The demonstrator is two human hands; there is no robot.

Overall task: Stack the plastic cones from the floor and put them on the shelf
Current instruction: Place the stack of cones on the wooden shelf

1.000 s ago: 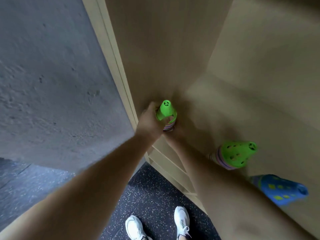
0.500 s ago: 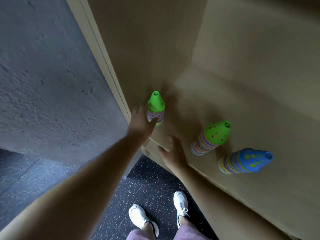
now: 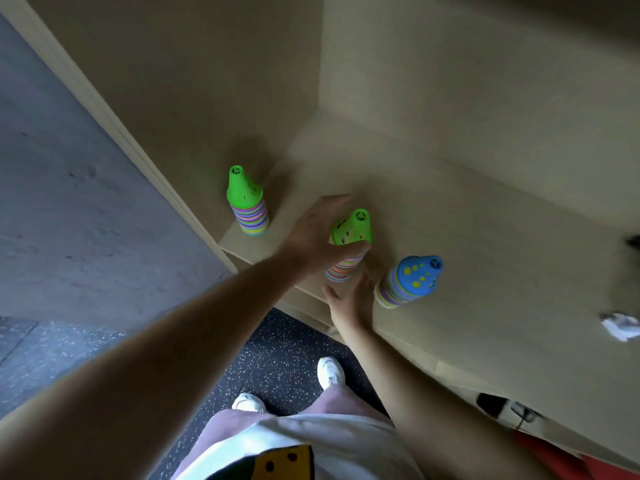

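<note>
Three stacks of plastic cones stand on the beige shelf [image 3: 485, 258]. The left stack [image 3: 247, 206], topped by a green cone, stands free near the shelf's left corner. My left hand [image 3: 318, 237] wraps the middle green-topped stack [image 3: 351, 230], thumb across its front and fingers behind it. My right hand [image 3: 349, 301] is below that stack at the shelf's front edge, fingers straight and pointing up toward its striped base. The blue-topped stack [image 3: 412, 280] leans to the right of both hands, untouched.
The shelf's side panel [image 3: 166, 98] rises on the left, with a grey wall [image 3: 69, 202] beyond it. A crumpled white paper [image 3: 620, 325] lies on the shelf at the far right. Speckled black floor [image 3: 277, 358] and my white shoes are below.
My left hand let go of the left stack and moved right onto the middle stack. My right hand shifted right along the shelf's front edge to below that stack.
</note>
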